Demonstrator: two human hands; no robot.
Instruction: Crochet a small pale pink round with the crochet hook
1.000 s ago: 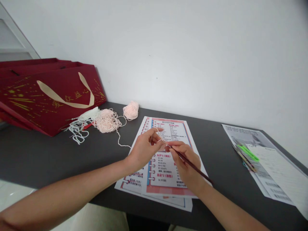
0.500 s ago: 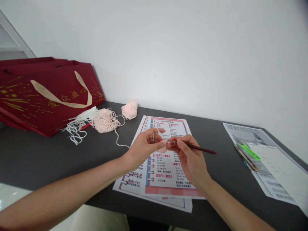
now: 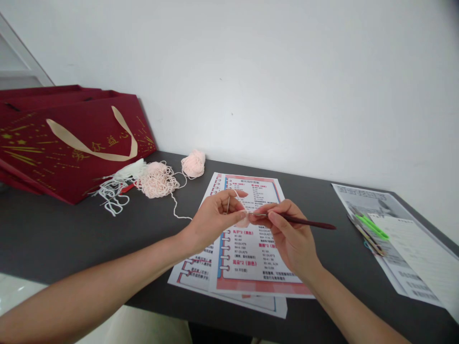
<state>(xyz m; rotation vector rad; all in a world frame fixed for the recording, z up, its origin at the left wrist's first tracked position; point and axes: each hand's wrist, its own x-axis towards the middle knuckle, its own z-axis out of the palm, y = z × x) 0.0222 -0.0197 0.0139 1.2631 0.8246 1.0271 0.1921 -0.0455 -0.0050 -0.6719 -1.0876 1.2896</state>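
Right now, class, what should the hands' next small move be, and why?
Probably to catch the yarn with the hook. The right hand holds the hook with its tip at the pink piece, while the left hand pinches that piece and carries the yarn close by. Whether the tip is through a stitch is too small to tell.

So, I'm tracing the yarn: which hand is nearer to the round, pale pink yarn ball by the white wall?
Left. The left hand is on the near side of the yarn ball, slightly rightward; the right hand, also nearside, is farther right.
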